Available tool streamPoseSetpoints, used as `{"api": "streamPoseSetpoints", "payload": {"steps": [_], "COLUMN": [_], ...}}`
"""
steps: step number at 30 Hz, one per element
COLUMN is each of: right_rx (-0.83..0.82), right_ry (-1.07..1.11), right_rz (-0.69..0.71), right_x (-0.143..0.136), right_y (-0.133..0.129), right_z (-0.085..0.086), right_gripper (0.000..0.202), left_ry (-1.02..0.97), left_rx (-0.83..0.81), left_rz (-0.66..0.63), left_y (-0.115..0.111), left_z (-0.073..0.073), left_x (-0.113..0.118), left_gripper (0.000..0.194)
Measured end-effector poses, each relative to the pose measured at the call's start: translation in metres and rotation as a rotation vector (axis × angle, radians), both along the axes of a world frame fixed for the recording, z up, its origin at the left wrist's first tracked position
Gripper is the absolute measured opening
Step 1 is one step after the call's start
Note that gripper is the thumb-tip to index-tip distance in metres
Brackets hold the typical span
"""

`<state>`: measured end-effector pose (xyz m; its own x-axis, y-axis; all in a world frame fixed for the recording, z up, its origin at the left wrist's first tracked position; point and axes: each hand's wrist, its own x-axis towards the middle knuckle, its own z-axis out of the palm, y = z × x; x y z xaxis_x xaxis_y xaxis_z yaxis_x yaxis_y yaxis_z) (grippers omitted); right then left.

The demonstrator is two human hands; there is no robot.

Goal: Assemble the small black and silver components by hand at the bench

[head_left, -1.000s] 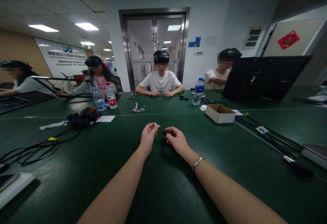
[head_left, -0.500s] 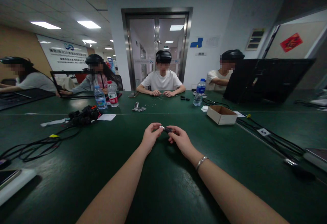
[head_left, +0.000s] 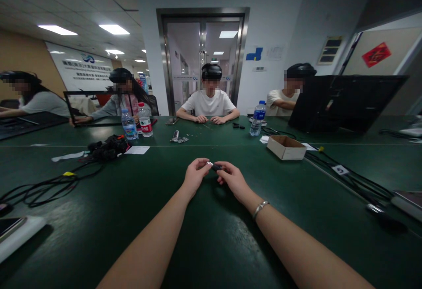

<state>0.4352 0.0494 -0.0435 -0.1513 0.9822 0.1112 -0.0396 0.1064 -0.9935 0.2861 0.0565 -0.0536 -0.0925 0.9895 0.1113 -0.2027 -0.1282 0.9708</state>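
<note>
A small slim object (head_left: 216,167), black with a silvery end, is held between my two hands above the green table (head_left: 211,218). The fingertips of my left hand (head_left: 196,173) pinch its silvery end. My right hand (head_left: 231,178) grips the black part between thumb and fingers. A metal bracelet (head_left: 260,210) circles my right wrist. The object is too small to make out in detail, and my fingers partly cover it.
An open box (head_left: 286,148) and a bottle (head_left: 257,118) stand at the right, two bottles (head_left: 145,121) at the left. Cables (head_left: 46,188) and a black device (head_left: 107,148) lie left. Small grey pieces (head_left: 180,138) lie ahead, before a seated person (head_left: 209,102).
</note>
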Motion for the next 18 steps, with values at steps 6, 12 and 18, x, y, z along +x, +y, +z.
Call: {"api": "streamPoseSetpoints", "payload": {"steps": [6, 12, 18], "right_rx": [0.008, 0.002, -0.02], "right_ry": [0.027, 0.051, 0.087], "right_rz": [-0.006, -0.012, -0.001], "right_x": [-0.0005, 0.0, 0.0007], "right_y": [0.0003, 0.0024, 0.0045], "right_z": [-0.0015, -0.0031, -0.004], "right_gripper": [0.033, 0.032, 0.03], "left_ry": [-0.064, -0.093, -0.095], "left_rx": [-0.047, -0.053, 0.005], "left_rz": [-0.007, -0.002, -0.002], "left_y": [-0.0039, -0.0052, -0.0011], "left_z": [0.0056, 0.0075, 0.0009], "left_x": [0.0013, 0.0018, 0.0016], "left_gripper": [0.026, 0.025, 0.029]}}
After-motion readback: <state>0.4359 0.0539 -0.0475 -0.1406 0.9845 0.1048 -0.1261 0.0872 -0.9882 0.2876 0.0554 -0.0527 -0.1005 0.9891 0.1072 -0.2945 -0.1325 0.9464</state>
